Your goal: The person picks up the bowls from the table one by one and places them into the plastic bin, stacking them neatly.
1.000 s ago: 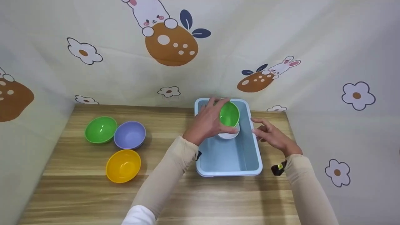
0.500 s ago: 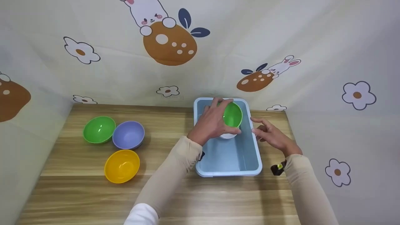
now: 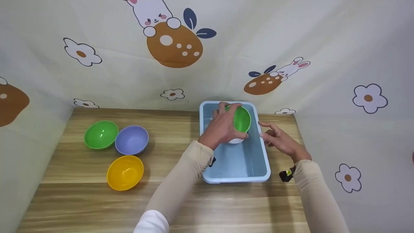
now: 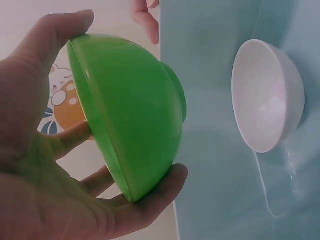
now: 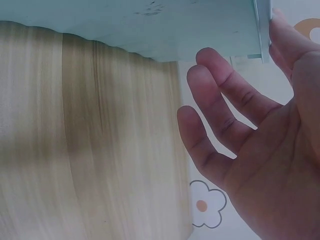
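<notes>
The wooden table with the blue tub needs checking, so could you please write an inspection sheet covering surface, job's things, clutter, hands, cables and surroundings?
Surface: wood-grain table, with a darker band crossing it.
Job's things: green bowl held over the blue tub, apart from the white bowl inside it; second green bowl, purple bowl and yellow bowl stand upright left of the tub.
Clutter: nothing seen.
Hands: left hand grips the green bowl; right hand is at the tub's right rim.
Cables: nothing seen.
Surroundings: pale printed backdrop behind and at both sides.
</notes>
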`<state>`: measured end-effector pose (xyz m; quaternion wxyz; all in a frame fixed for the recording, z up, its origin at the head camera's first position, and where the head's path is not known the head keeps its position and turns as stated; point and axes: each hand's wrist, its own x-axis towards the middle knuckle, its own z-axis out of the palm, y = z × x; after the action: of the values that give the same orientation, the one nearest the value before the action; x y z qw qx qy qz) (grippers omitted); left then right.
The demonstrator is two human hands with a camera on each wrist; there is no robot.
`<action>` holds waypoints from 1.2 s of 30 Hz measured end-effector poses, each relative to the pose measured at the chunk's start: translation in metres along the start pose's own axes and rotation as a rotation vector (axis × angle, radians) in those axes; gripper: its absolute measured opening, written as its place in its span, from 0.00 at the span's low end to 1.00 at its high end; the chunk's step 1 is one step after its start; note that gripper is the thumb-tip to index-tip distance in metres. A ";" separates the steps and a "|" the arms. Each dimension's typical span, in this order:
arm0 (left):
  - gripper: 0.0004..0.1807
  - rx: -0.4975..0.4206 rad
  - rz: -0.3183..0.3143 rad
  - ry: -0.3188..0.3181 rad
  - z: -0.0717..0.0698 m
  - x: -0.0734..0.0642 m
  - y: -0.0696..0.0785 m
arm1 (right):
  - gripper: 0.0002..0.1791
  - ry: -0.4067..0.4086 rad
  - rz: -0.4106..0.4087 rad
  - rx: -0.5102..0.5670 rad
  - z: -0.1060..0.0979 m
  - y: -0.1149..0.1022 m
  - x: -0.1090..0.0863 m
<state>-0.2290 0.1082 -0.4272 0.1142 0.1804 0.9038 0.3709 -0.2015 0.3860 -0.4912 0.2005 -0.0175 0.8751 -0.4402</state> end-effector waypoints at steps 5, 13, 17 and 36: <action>0.55 0.007 0.000 0.016 0.007 0.006 0.000 | 0.34 0.001 0.011 -0.012 0.001 0.000 -0.002; 0.54 0.070 0.010 0.047 0.020 0.012 -0.002 | 0.34 -0.009 0.002 0.028 0.002 0.001 -0.004; 0.54 0.117 0.002 0.048 0.027 0.015 -0.006 | 0.33 -0.017 -0.013 0.055 0.002 0.001 -0.003; 0.54 0.147 -0.045 0.021 0.049 0.024 -0.015 | 0.35 -0.018 0.007 0.013 0.002 0.000 0.001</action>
<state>-0.2374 0.1392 -0.4739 0.0996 0.1640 0.9335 0.3029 -0.2016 0.3842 -0.4924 0.2100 -0.0168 0.8704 -0.4451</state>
